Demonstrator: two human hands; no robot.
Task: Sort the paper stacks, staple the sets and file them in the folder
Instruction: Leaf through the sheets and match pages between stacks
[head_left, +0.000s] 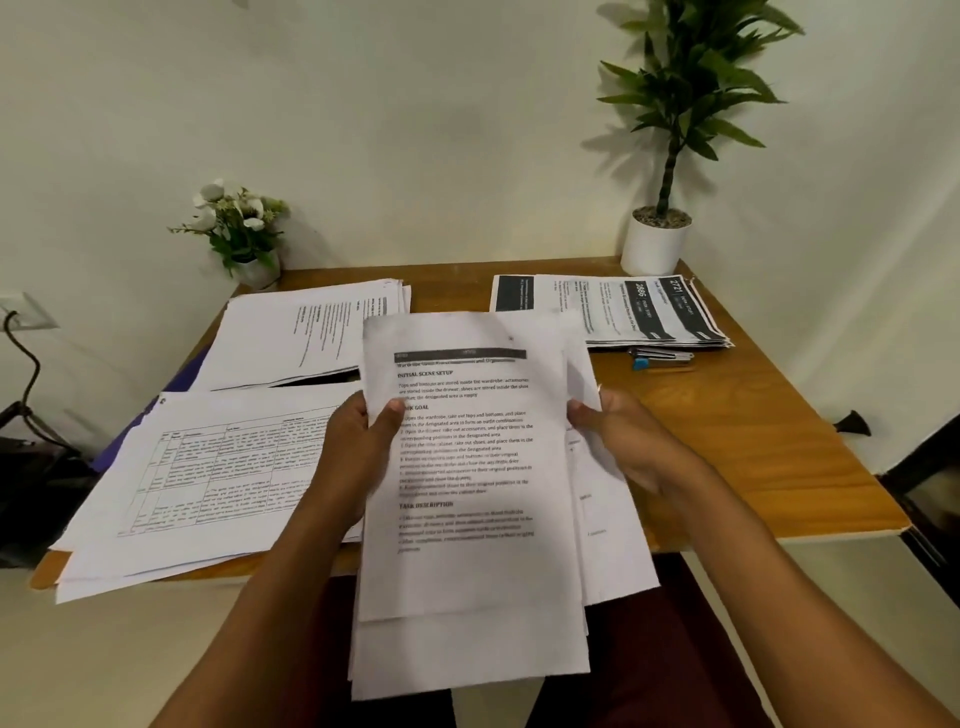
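Note:
A loose sheaf of printed pages (467, 493) is held up over the near edge of the wooden table (753, 431). My left hand (358, 452) grips its left edge, thumb on the front page. My right hand (618, 436) holds the right edge, thumb on top and fingers behind. On the table lie a stack with a printed table (208, 467) at the near left, a stack of text pages (301, 332) behind it, and a stack with black headers (639, 309) at the back right. A stapler with a blue end (657, 358) lies just in front of that stack. A purple folder (189, 371) shows under the left stacks.
A small pot of white flowers (244, 234) stands at the back left corner. A tall green plant in a white pot (657, 244) stands at the back right corner. A wall socket with a cable (21, 317) is on the left. Dark furniture (924, 483) stands right of the table.

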